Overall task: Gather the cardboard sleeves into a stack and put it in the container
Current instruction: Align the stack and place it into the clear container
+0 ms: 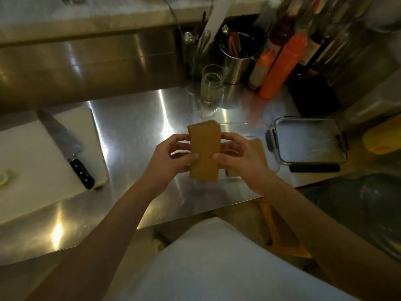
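Note:
A stack of brown cardboard sleeves (pixel 204 152) is held upright above the steel counter, between both hands. My left hand (pixel 171 157) grips its left edge and my right hand (pixel 235 157) grips its right edge, thumbs on the front face. Behind the stack and my right hand lies a clear glass container (pixel 243 124); another brown sleeve (pixel 259 152) shows inside it, partly hidden by my right hand. The container's lid (pixel 308 141), with clip latches, lies flat to the right.
A white cutting board (pixel 43 161) with a large knife (pixel 65 146) lies at left. A glass with herbs (pixel 211 90), a steel utensil cup (pixel 236 59), orange squeeze bottles (pixel 282 66) and dark bottles stand behind. A yellow object (pixel 384 135) sits at right.

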